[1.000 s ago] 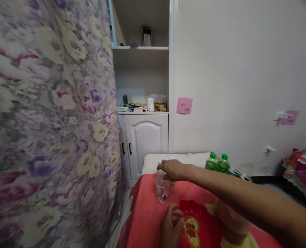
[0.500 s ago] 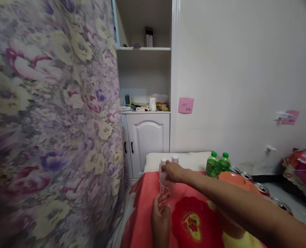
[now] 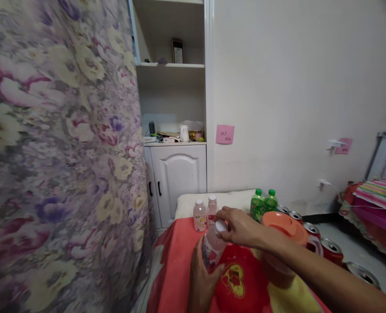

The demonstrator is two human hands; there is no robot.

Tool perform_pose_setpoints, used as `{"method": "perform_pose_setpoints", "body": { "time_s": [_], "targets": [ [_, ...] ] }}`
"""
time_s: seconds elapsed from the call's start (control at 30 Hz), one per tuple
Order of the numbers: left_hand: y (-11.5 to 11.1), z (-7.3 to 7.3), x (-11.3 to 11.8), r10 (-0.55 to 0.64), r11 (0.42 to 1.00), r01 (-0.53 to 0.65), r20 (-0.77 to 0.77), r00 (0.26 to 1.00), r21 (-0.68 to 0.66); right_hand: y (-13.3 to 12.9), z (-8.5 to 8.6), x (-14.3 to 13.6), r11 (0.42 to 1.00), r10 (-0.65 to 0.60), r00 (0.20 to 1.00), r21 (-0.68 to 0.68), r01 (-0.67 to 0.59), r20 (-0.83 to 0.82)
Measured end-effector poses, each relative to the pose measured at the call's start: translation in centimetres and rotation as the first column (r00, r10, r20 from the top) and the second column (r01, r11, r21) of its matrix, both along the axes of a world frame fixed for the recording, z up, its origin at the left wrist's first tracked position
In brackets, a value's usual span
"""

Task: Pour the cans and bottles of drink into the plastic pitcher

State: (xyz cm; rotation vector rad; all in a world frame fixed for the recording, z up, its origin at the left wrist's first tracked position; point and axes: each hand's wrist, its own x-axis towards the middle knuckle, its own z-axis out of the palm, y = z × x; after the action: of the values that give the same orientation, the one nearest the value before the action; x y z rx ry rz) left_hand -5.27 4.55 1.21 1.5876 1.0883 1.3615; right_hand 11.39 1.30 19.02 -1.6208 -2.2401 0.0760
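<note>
Over the red cloth [image 3: 173,265], by the red tray [image 3: 253,280], L hand [image 3: 203,271] is wrapped round the clear btl [image 3: 211,252], tilted; R hand [image 3: 236,224] has fingers closed at its white cap [image 3: 221,226]. 2 more capped btls [image 3: 199,217] stand upright behind, nr the cream cloth [image 3: 238,196].

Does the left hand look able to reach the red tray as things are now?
Probably yes: the left hand is right beside the red tray, with nothing between, though it is holding a bottle.
</note>
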Motion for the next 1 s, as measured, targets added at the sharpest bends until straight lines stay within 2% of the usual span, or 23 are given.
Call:
{"method": "perform_pose_setpoints", "body": {
  "time_s": [0.07,0.17,0.27,0.37,0.47,0.57,0.77,0.87,0.93,1.0],
  "targets": [
    [-0.9,0.5,0.4,-0.098,0.995,0.097,-0.029,0.995,-0.020,-2.6,-0.4,0.6,1.000,0.000,0.988,0.009,0.002,-0.153],
    [-2.1,0.9,1.1,-0.137,0.990,0.139,-0.094,0.986,0.006,-5.7,-1.9,1.7,0.999,-0.033,0.942,0.024,0.044,-0.335],
    [-2.9,0.8,1.8,-0.111,0.990,0.120,-0.122,0.986,0.068,-7.6,-4.0,2.8,0.991,-0.086,0.856,0.043,0.125,-0.509],
    [-3.5,0.5,2.4,-0.039,0.997,0.049,-0.155,0.987,0.059,-8.9,-5.9,3.4,0.979,-0.142,0.774,0.028,0.202,-0.617],
    [-3.8,0.1,2.8,0.008,0.997,0.009,-0.201,0.980,0.079,-9.7,-6.8,3.3,0.971,-0.170,0.737,0.015,0.237,-0.654],
    [-3.6,-0.3,2.8,0.051,0.983,-0.010,-0.218,0.975,0.185,-9.9,-7.0,2.9,0.961,-0.195,0.739,0.025,0.276,-0.645],
    [-2.1,-2.3,1.7,0.085,0.927,0.082,-0.419,0.904,0.365,-9.6,-8.0,2.4,0.907,-0.266,0.748,0.106,0.408,-0.608],
    [-1.6,-3.4,1.4,0.122,0.883,0.115,-0.459,0.880,0.455,-9.6,-8.5,2.3,0.887,-0.303,0.747,0.111,0.448,-0.591],
    [-1.5,-3.7,1.4,0.130,0.870,0.126,-0.469,0.874,0.476,-9.7,-8.5,2.3,0.883,-0.328,0.747,0.092,0.460,-0.579],
    [-1.5,-3.8,1.6,0.109,0.883,0.133,-0.472,0.875,0.450,-9.7,-8.5,2.3,0.883,-0.335,0.748,0.085,0.461,-0.572]
  ]
}}
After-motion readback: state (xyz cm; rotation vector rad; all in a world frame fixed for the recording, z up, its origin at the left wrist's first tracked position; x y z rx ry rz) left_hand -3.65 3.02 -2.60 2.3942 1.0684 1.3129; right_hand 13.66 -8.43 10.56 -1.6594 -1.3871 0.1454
